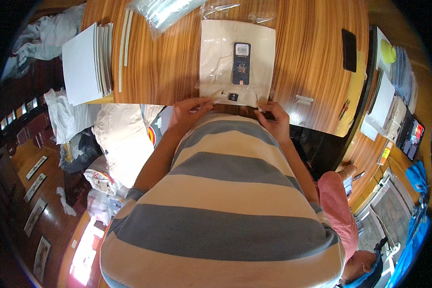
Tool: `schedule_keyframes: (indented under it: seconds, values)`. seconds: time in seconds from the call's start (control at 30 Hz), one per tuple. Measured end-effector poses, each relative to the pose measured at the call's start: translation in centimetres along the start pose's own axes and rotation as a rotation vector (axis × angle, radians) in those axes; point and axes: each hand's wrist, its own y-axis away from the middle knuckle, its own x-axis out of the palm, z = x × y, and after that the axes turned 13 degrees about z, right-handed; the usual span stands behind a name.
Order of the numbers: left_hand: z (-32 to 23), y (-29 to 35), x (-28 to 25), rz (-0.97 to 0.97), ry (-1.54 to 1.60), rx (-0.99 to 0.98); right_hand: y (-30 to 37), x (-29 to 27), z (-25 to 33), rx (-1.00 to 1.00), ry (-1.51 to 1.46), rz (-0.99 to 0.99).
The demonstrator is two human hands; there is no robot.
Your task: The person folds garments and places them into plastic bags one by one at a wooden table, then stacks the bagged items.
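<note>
The left hand [191, 111] has its fingers drawn narrow at the near-left corner of a cream packed garment [218, 65]; the right hand [275, 119] seems to pinch the near-right corner, thumb against fingers; the garment lies folded flat at the middle of the near edge of the wooden surface [312, 57], its own near end level with that edge or just past it.

With that end so close to the edge, a downward pull could drag the whole pack off toward the lap; uneven tension between the hands could skew the fold or crease the collar end by the small dark label [233, 97]; the thin clear film, if tugged hard at one corner, might split; the long dark tag [241, 65] could shift if the pack is tilted; a sweep of the right elbow seems a lesser risk to the pale clip [304, 99] near the near-right corner.

The fingertips merge with film and cloth, so I cannot tell which layer each grips; the garment's underside is hidden; glare blurs the film's outline; the clear bags [168, 13] at the far edge are cut off by the frame; the striped shirt [225, 192] covers whatever lies beneath the forearms.
</note>
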Motion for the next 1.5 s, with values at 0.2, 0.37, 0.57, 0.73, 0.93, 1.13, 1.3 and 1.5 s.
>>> schedule_keyframes:
  seconds: [0.2, 0.37, 0.57, 0.73, 0.93, 1.13, 1.3, 1.5]
  values:
    - [-1.3, -1.0, -4.7, -0.117, -0.444, -0.026, -1.4, -4.1, 1.4, 0.113, 0.123, -0.021]
    - [0.4, -6.2, -6.3, -0.026, -0.557, 0.568, -5.9, -4.4, -0.4, -0.040, 0.244, -0.024]
    - [2.0, -0.8, -5.2, 0.363, -0.213, 0.317, -0.1, -3.9, -1.2, -0.010, 0.075, 0.248]
    - [-1.1, -1.3, -7.1, 0.458, -0.222, 0.040, 0.7, -4.7, 2.0, 0.414, -0.199, 0.359]
    - [-9.4, -7.7, -0.1, 0.187, -0.587, 0.483, -2.3, -4.2, 0.5, 0.337, -0.280, -0.006]
    - [-11.4, -11.1, 1.3, 0.180, -0.709, 0.541, -4.2, -2.2, -1.4, 0.407, -0.747, -0.474]
    - [-12.5, -11.0, 2.9, 0.164, -0.545, 0.541, -8.5, 1.2, 2.3, 0.390, -0.732, -0.170]
    - [-13.8, -7.4, 4.9, 0.217, -0.785, 0.787, -10.1, 4.0, 1.4, 0.363, -0.712, -0.275]
